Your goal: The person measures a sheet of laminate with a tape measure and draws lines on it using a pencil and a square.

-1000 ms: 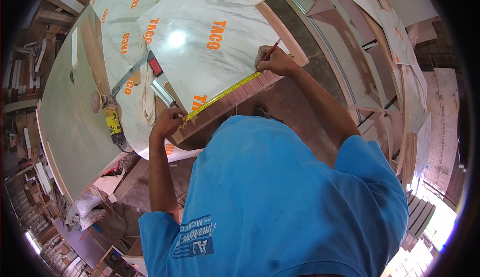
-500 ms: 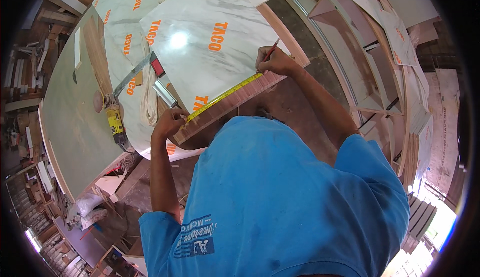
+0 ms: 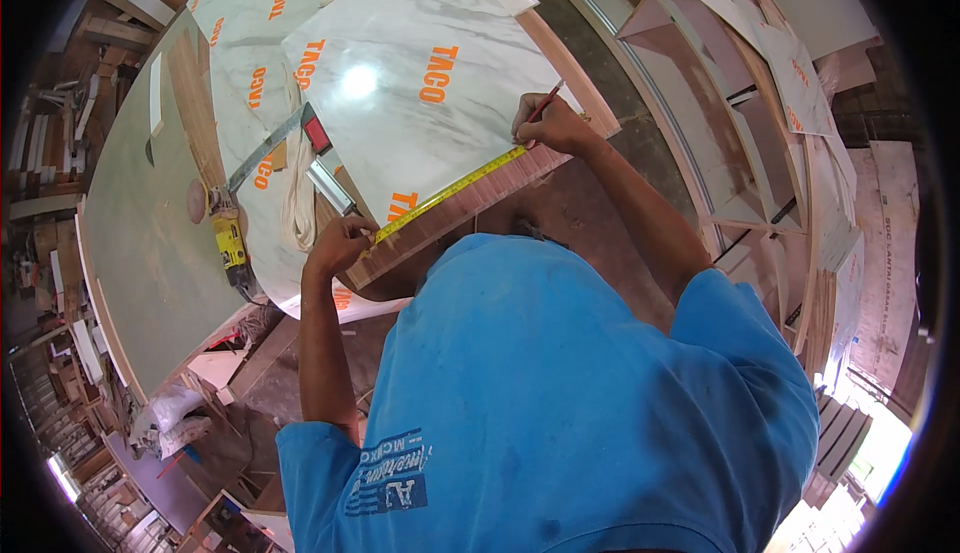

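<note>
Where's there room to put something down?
There's bare room on the top marbled sheet beyond the measuring tape, and on the green board left of the yellow grinder. Between grinder and sheet it's crowded: white cord, silver metal piece. Left hand and right hand crowd the tape.

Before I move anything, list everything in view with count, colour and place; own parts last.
tape measure: one, yellow, along the marble-patterned sheet's near edge
pencil: one, red, in the right hand
marble-patterned sheets: at least two, white-grey with orange lettering, overlapping ahead
striped board: one, reddish-brown, under the top sheet
power tool: one, yellow and black, left
cord bundle: one, cream, left of the top sheet
metal bar: one, silver, beside the bundle
large panel: one, grey-green, left
open shelving: several compartments, pale, right
wood offcuts: many, mixed colours, far left
shirt: one, blue, worn
left hand: one, bare, fingers at the tape's left end
right hand: one, bare, at its right end
</note>
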Motion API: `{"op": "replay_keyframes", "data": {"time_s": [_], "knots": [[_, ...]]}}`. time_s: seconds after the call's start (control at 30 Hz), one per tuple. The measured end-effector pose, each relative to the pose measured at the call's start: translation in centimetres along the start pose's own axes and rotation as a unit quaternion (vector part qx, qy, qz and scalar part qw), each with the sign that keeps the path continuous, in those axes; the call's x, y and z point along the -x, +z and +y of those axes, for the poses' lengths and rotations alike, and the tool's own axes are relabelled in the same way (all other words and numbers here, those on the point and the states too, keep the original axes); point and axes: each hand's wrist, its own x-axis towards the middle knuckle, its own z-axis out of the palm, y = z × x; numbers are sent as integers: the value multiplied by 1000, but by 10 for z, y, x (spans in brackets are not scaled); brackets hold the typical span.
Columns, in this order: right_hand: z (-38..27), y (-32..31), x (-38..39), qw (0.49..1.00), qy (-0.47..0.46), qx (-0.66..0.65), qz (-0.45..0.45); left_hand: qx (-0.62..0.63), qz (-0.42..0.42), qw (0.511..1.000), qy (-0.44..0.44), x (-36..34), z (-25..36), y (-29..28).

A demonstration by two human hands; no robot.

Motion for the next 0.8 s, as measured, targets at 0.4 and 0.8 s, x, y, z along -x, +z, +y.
{"op": "replay_keyframes", "data": {"time_s": [0.4,0.8], "knots": [[11,-3,-4,999,5,36,-9,-14,-12,1000,6,-1,0,-1],[-24,83,-8,997,2,-39,-68,-26,-4,1000,8,-4,-5,0]]}}
